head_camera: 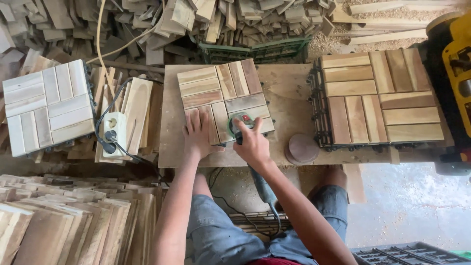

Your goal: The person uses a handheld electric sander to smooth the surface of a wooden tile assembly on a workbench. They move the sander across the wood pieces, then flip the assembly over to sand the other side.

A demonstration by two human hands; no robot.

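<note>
Person seated at a low plywood board (289,103). Left hand (198,135) spread flat, fingers wide, pressing the near left corner of a slatted wooden tile (223,93) at mid-board. Right hand (252,145) closed around a green power sander (240,122) resting on the tile's near edge, cord trailing toward the lap. Round sanding discs (301,148) lie just right of it. Stack of tiles (380,95) right; pale tile (46,105) far left, beside a white power strip (114,135).
</note>
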